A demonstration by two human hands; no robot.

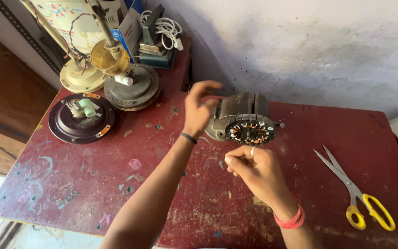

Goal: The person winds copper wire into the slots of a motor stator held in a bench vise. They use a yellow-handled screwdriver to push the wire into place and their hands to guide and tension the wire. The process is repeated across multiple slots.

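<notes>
Flanking stator (pixel 249 127) (grey): both hands

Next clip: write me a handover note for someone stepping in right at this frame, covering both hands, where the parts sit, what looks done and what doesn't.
Left hand: raised, fingers spread, at the left side of the motor stator; whether it touches is unclear.
Right hand: loosely closed just in front of the stator, fingers pinched together; anything held is too small to see.
The stator rests on the red table, its copper windings facing the camera.
Yellow-handled scissors lie closed to the right, untouched.
Dark round motor cover and two other fan motor housings sit at the far left.
Done: stator is out of its housing. Left: winding work looks unfinished, though this is hard to judge.
</notes>
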